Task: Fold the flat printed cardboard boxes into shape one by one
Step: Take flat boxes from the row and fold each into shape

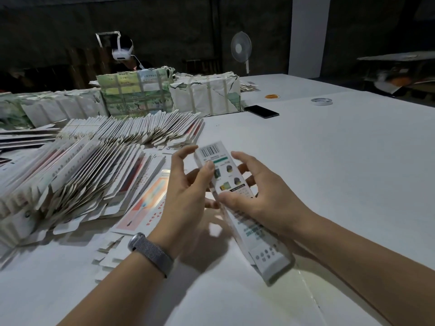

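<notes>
- A long, narrow printed cardboard box [237, 208] is held above the white counter [329, 161] at the centre of the frame, its barcode end tilted up and away and its rounded tab end pointing toward the lower right.
- The box is gripped by the right hand [259, 194] from the right side: the thumb is pressed on the printed face near mid-length and the curled fingers are wrapped behind it.
- The left hand [188, 184] is set against the box's left edge, its thumb tip resting on the printed face just below the barcode; the index finger is raised and slightly curled, apart from the card. The remaining fingers lie behind the box.
- A grey mesh wristband [150, 252] is worn on the left wrist.
- Fanned rows of flat printed box blanks [82, 175] are spread across the left of the frame, and one blank with a pink-orange print [143, 205] lies face up just left of the hands.
- Strapped bundles [204, 95] are stacked in the upper middle.
- A black phone [261, 111], a tape roll [321, 101] and an orange ring [272, 96] lie on the far counter, and a standing fan [241, 48] is seen beyond.
</notes>
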A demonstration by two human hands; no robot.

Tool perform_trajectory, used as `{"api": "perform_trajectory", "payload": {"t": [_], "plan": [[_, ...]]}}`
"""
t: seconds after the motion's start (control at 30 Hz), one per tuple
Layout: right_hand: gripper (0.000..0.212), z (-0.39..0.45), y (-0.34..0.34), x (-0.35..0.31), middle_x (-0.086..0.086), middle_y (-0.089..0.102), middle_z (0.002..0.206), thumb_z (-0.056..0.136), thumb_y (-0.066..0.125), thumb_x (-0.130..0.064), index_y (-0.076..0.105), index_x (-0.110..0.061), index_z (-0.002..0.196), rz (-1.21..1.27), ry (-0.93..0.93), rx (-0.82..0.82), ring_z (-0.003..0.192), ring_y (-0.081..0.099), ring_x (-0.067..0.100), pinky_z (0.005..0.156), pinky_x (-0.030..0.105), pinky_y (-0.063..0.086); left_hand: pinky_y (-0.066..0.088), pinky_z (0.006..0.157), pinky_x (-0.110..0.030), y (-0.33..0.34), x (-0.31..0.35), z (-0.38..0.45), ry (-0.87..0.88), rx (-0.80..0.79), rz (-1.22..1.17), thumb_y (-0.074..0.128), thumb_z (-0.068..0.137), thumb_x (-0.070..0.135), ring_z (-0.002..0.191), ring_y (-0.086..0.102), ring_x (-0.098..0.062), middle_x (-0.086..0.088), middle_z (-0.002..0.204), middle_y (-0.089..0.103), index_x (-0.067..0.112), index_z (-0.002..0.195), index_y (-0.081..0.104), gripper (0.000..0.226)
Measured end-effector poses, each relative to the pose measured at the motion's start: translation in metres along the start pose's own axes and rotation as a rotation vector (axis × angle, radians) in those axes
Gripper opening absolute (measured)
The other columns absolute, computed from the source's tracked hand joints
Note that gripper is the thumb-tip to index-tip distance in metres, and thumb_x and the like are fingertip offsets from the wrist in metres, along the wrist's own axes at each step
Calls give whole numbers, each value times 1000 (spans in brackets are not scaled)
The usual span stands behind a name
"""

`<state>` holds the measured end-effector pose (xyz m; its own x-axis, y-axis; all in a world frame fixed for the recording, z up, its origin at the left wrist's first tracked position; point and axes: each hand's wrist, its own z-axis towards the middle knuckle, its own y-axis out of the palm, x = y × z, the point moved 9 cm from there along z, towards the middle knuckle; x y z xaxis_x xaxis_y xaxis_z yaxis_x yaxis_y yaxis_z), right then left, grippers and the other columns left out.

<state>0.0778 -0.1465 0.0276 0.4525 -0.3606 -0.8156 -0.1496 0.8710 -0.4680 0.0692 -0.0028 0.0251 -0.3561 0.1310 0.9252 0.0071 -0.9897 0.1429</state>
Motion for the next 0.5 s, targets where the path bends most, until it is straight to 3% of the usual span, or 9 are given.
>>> {"api": "perform_trajectory", "payload": {"t": [0.1, 0.23, 0.33, 0.4, 0.5], "plan": [[74, 1, -8, -13, -18, 57, 104, 70, 67, -60, 45, -46, 139, -192, -76, 36, 88, 59, 0, 76, 21, 53, 56, 51, -30, 1, 2, 0, 18, -4, 35, 61, 89, 40, 82, 76, -23, -8, 106, 73, 44, 120, 47, 34], [79, -1, -10, -24, -16, 52, 104, 70, 63, -64, 40, -43, 143, -332, -65, -21, 94, 58, 6, 82, 35, 55, 60, 55, -36, 7, 8, -2, 76, -60, 90, 63, 86, 41, 92, 76, -24, -11, 117, 61, 45, 122, 42, 41], [73, 0, -38, -34, -10, 57, 104, 67, 62, -59, 47, -37, 136, -444, -64, 30, 92, 58, 11, 82, 38, 54, 62, 65, -31, 13, 14, -2, 74, -96, 104, 60, 83, 49, 105, 72, -18, 1, 127, 55, 70, 115, 37, 45], [72, -6, -76, -27, -12, 56, 103, 63, 59, -58, 49, -39, 132, -521, -3, 116, 91, 58, 12, 80, 37, 53, 61, 65, -29, 12, 17, -2, 87, -87, 161, 54, 83, 55, 106, 69, -13, 8, 129, 53, 78, 112, 35, 42], [83, -34, -144, 11, -15, 55, 112, 63, 53, -61, 41, -40, 142, -749, 221, 166, 99, 55, 12, 80, 33, 48, 58, 65, -36, 0, 19, -1, 105, -39, 206, 51, 85, 49, 102, 68, -16, 1, 124, 57, 75, 107, 43, 35]]}}
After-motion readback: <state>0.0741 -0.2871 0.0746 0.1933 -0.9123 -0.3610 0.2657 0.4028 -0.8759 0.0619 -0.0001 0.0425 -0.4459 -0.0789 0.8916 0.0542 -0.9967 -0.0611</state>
